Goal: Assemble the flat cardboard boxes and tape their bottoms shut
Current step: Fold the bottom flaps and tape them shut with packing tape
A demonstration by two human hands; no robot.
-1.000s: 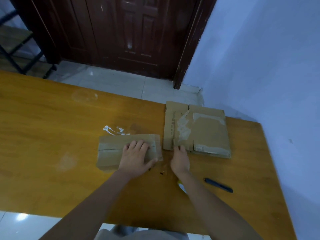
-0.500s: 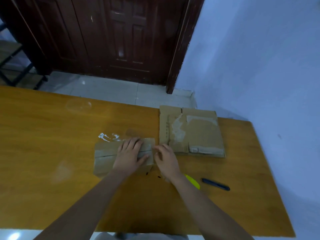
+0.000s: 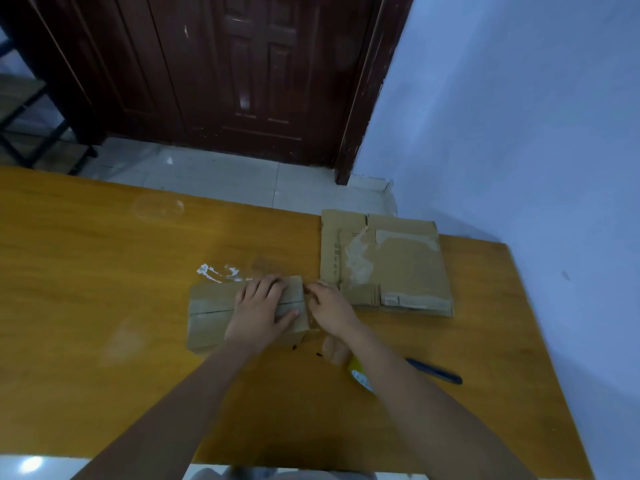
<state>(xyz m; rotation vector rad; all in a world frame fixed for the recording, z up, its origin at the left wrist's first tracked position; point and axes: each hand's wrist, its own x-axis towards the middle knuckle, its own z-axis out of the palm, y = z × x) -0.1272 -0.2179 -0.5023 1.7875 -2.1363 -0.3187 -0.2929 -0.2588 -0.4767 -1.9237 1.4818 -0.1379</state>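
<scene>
Tabletop: right hand (image 3: 330, 308) now perhaps at box (image 3: 214, 310).

a table (image 3: 104, 306) fills the lower view, with a door (image 3: 242, 81) behind its far edge and a wall (image 3: 519, 116) along its right side. near the table's middle lies a small box (image 3: 211, 310). the left hand (image 3: 261, 311) rests flat on the right half of this box. the right hand (image 3: 330, 306) is just right of it, fingers at the box's right end. further right and a little behind lies a stack of flat cardboard (image 3: 391, 265), near the far right corner. in front of that stack, right of the right forearm, lies a pen (image 3: 434, 371). a tape roll (image 3: 360, 375) sits partly hidden under the right forearm.
</scene>
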